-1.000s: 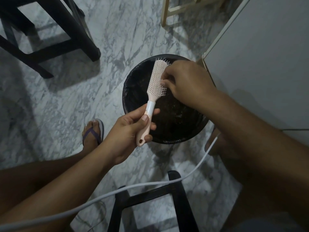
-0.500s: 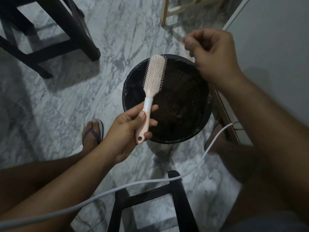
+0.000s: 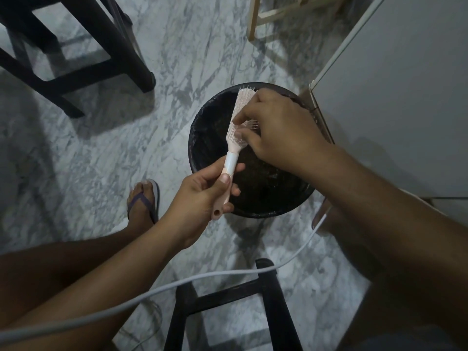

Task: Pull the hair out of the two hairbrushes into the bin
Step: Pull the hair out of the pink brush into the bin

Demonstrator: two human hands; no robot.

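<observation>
The right forearm enters from the lower right of the frame and reaches up to the centre, where the right hand lies knuckles-up over the head of the hairbrush. Its fingers are curled and its thumb and forefinger pinch in among the bristles; whether any hair is between them cannot be told. The left forearm comes in from the lower left. The left hand grips the pink handle, thumb laid along it just below the white collar, fingers wrapped round from behind. The hairbrush is tilted, head toward the top of the frame, bristles to the right, and it is held above the open mouth of the bin.

The floor is grey-veined marble. A white cabinet fills the upper right, just beside the round black bin. A dark stool stands at the upper left, and another dark frame at the bottom centre. A white cable crosses the lower frame. A foot in a sandal rests left of the bin. A pale wooden frame shows at the top edge.
</observation>
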